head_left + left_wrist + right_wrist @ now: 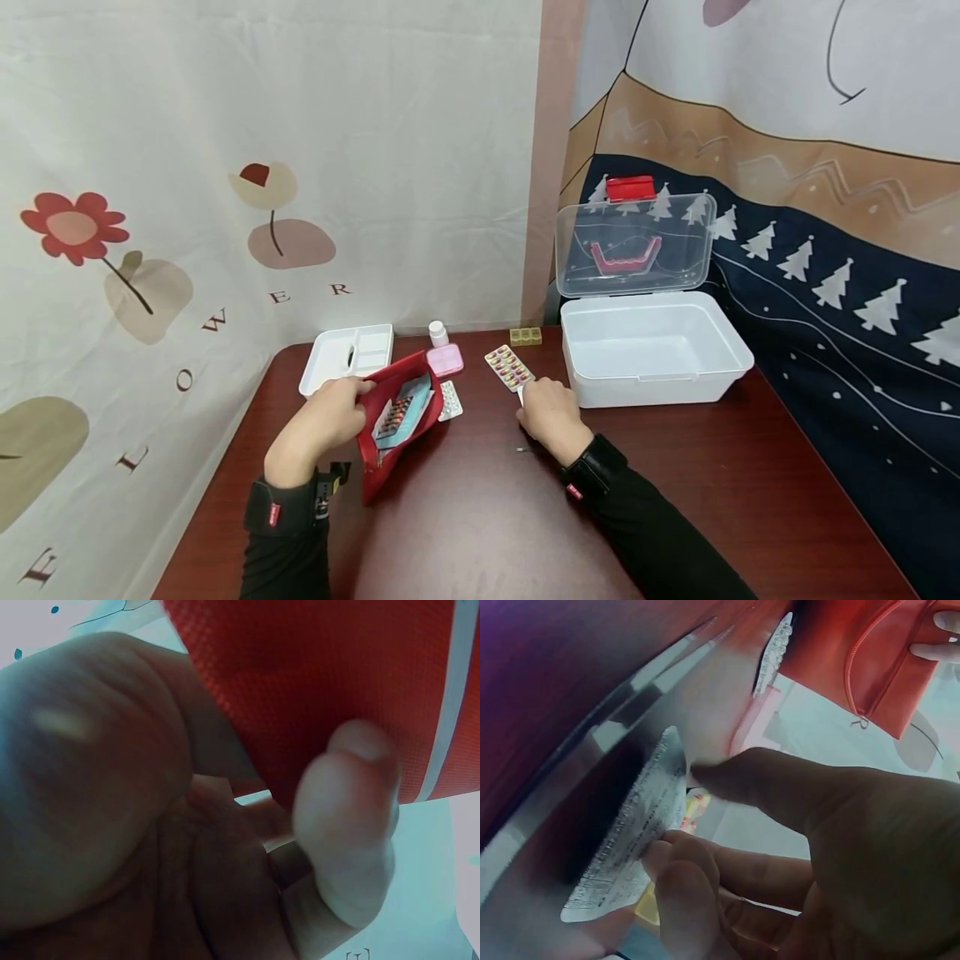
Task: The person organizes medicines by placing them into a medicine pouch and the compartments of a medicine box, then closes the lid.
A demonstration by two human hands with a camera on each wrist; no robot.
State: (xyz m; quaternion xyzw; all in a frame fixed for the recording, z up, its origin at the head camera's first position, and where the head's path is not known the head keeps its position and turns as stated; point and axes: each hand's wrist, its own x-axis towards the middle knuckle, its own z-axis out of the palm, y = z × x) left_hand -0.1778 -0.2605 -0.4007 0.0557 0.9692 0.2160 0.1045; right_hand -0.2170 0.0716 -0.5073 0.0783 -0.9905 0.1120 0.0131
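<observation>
In the head view my left hand (324, 423) grips the upper left edge of a red zip pouch (397, 367). The pouch is tilted with its mouth gaping. Inside it lie a blister pack of dark capsules (393, 414) and a light blue packet (417, 402). My right hand (553, 418) holds a silver-backed blister pack (626, 840) at its edge, fingertips against the foil, as the right wrist view shows; the thumb tip is close to its rim. Just beyond lies a blister pack of coloured pills (510, 367). Red fabric (337, 667) fills much of the left wrist view.
A white compartment tray (335, 357) stands back left. Near it are a white bottle (438, 334), a pink case (446, 359) and a white-pilled blister pack (451, 402). A yellow pillbox (526, 336) sits at the back edge. To the right stands a white box (652, 387), its clear lid (636, 218) raised.
</observation>
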